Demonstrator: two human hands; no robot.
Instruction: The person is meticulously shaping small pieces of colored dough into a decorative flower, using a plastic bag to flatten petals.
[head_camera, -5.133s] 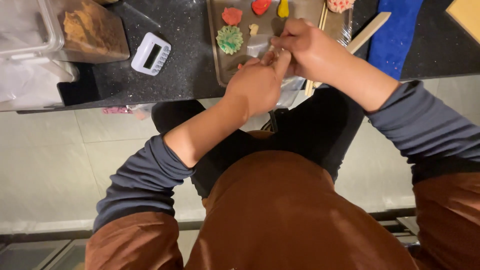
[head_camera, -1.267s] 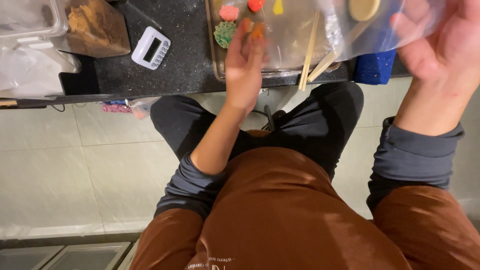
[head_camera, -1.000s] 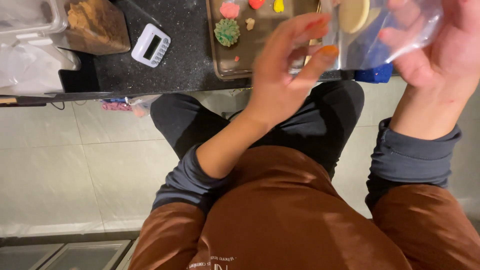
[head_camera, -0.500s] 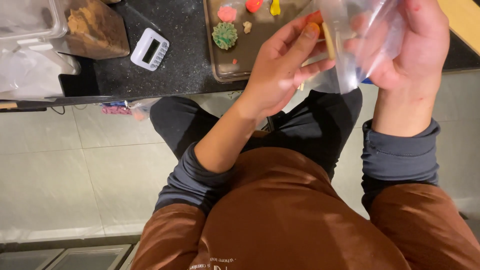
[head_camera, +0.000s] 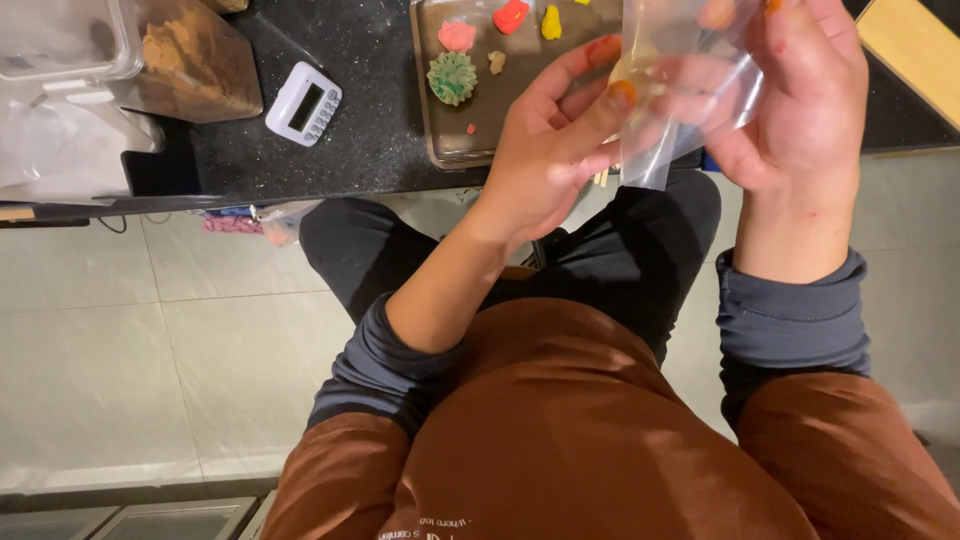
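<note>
Clear plastic bag (head_camera: 690, 85) is up in the air over the tabletop (head_camera: 370, 130) edge, your right hand (head_camera: 800, 110) clamped around its far side and your left hand (head_camera: 550, 150) pinching the near side. Brown tray (head_camera: 440, 120) of coloured dough shapes sits right behind, white timer (head_camera: 303, 103) off to the left with free room around it

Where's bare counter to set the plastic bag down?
Bare black counter lies between the white timer and the tray. The tray's left end is crowded with coloured dough shapes; both hands hide the rest.
</note>
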